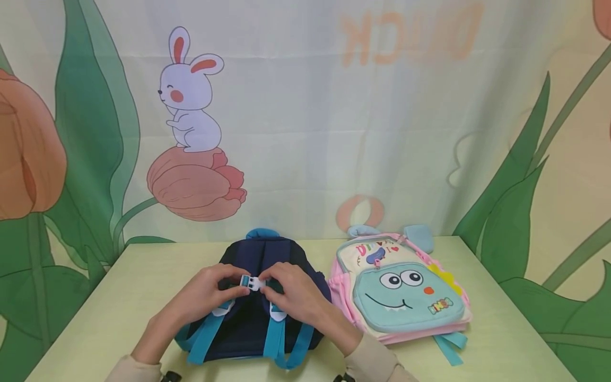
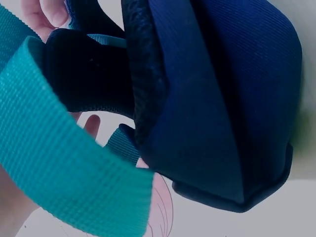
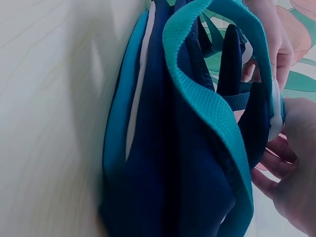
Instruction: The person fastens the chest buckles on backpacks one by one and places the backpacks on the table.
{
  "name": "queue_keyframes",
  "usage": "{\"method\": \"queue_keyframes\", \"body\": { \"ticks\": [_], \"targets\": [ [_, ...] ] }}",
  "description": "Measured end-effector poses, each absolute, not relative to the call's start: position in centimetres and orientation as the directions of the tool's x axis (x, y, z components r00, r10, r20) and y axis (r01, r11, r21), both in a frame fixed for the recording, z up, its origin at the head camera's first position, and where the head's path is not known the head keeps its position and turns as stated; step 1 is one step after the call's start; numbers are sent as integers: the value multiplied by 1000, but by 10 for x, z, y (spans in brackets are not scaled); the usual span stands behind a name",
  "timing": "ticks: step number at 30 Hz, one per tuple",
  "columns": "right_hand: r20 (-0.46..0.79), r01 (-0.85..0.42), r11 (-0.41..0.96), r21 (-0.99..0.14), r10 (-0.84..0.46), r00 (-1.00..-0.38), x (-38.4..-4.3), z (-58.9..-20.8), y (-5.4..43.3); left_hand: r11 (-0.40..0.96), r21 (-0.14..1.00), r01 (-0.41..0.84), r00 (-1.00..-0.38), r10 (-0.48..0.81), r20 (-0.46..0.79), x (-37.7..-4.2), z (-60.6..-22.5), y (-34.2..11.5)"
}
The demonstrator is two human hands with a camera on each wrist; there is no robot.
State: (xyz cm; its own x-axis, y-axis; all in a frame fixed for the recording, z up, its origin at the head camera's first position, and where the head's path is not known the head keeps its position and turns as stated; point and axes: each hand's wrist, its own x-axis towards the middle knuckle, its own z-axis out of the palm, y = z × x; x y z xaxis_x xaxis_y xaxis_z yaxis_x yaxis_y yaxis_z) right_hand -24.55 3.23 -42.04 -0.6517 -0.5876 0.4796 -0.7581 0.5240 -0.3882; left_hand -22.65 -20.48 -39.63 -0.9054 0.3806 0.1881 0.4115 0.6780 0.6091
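Observation:
A navy backpack (image 1: pixel 243 334) lies with its strap side up in the head view, its shoulder straps ending in turquoise webbing (image 1: pixel 206 338). Above its middle is a white plastic buckle (image 1: pixel 255 284) on a short turquoise strap. My left hand (image 1: pixel 210 291) pinches the buckle's left end between thumb and fingers, and my right hand (image 1: pixel 298 293) pinches the right end. The buckle's two halves meet between the fingertips. White strap adjusters (image 1: pixel 278 313) sit just below the hands. In the left wrist view, webbing (image 2: pixel 74 148) and the backpack's side (image 2: pixel 212 113) hide most of the left hand.
A pink and light-blue backpack (image 1: pixel 406 297) with a smiling cartoon face lies close on the right, light-blue straps (image 1: pixel 450 347) trailing from its lower edge. Both bags rest on a pale yellow-green table (image 1: pixel 506 345). Behind hangs a printed curtain (image 1: pixel 296 132) with a rabbit and tulips.

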Motion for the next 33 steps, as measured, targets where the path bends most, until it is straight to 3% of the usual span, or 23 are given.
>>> {"method": "queue_keyframes", "body": {
  "ticks": [9, 19, 33],
  "targets": [
    [483, -757, 571, -319, -589, -648, -245, -418, 33, 738, 558, 379, -921, 359, 151, -226, -394, -199],
    [488, -787, 592, -172, -643, -590, -245, -417, 34, 771, 482, 416, -906, 397, 147, -229, -399, -198],
    [423, -805, 580, -126, -702, -573, -242, -417, 31, 795, 396, 459, -888, 428, 169, -228, -407, -192]
  ]
}}
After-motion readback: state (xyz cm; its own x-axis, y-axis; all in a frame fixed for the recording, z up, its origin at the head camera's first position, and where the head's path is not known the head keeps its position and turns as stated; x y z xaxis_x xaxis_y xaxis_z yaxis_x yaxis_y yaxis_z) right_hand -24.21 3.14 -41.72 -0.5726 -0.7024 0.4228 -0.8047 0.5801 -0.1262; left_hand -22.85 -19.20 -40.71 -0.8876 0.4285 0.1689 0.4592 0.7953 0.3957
